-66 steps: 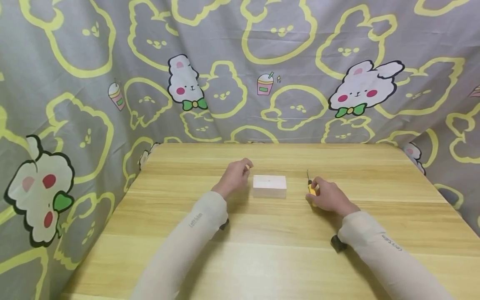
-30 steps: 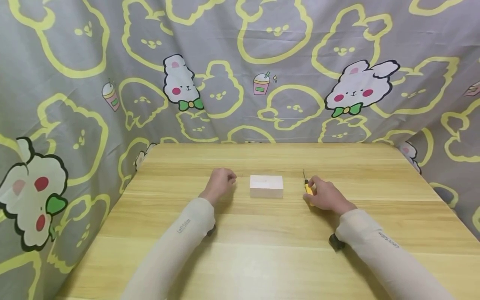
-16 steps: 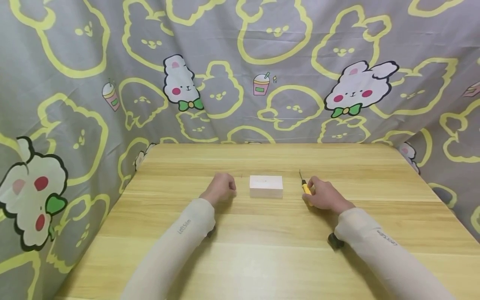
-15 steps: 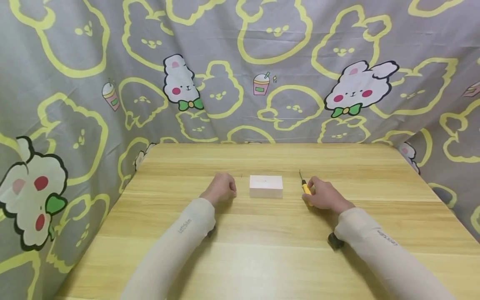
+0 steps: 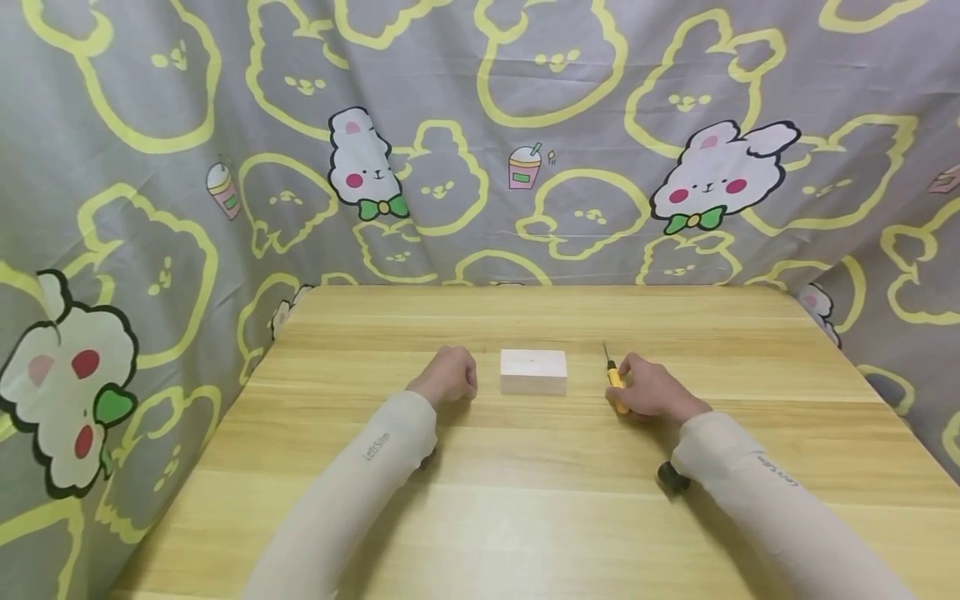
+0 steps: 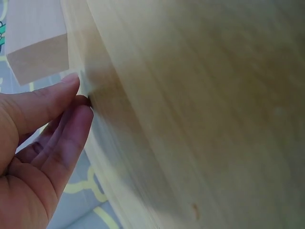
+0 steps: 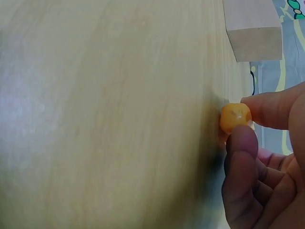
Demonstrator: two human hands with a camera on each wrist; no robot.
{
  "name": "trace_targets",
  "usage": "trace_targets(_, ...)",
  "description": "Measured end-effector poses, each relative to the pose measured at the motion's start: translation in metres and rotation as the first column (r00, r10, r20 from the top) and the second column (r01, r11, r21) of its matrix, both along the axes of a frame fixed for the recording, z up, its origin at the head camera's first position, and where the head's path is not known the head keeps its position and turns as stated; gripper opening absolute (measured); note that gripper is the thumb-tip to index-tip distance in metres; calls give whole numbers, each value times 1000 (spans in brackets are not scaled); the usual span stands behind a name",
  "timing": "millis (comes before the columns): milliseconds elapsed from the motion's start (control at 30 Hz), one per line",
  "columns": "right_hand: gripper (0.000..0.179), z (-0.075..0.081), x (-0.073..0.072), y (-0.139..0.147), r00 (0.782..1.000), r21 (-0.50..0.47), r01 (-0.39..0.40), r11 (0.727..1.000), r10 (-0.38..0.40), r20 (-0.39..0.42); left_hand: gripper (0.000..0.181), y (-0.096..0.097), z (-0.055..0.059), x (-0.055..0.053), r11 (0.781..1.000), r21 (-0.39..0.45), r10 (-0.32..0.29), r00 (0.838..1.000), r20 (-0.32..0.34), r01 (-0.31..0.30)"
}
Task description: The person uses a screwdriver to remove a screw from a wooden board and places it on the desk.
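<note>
Right of the block, my right hand point(image 5: 651, 390) pinches the yellow handle of a screwdriver point(image 5: 616, 390) between thumb and fingers. Its thin metal shaft points away from me, and the handle's rounded end point(image 7: 235, 118) shows in the right wrist view. A pale rectangular block point(image 5: 533, 372) with a small dark spot on top lies between the hands. Left of it, my left hand point(image 5: 448, 372) hovers low by the table with loosely bent fingers. In the left wrist view the thumb point(image 6: 70, 82) stands apart from the fingers; a tiny dark speck at the fingertips is too small to identify.
A wooden table point(image 5: 495, 517) spans the space before me. Behind it and at the sides hangs a grey curtain point(image 5: 465, 100) with cartoon prints. A tiny thin mark or object point(image 5: 484, 351) shows on the table left of the block.
My left hand has drawn back from beside the block's far left corner, slightly nearer to me, and its fingers point lower. The right hand keeps the screwdriver, tilting it a little.
</note>
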State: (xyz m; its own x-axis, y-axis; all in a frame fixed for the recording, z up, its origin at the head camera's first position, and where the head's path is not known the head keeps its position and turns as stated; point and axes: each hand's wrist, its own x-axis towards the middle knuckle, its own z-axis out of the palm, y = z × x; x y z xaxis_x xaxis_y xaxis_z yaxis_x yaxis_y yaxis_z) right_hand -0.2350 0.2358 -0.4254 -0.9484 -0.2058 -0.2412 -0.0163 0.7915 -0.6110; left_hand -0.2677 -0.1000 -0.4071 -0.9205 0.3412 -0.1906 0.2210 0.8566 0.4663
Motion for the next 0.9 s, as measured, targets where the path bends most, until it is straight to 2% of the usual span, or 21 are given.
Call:
trace_targets(367,47,-3,-1,1,1000,-32,-4,999,5,31,16,1,3,4,1000,-12,-11,1000,14,11)
trace_targets(667,52,-2,0,4,1000,-18,-10,1000,10,18,13,-2,6,4,999,0,-36,999,12,36)
trace_targets(800,55,-2,1,7,1000,-9,-4,1000,4,3,15,-7,6,5,998,0,-58,998,-17,58)
trace_targets(900,57,-2,3,11,1000,-1,-3,1000,3,-20,16,-14,4,7,999,9,-48,996,-69,48)
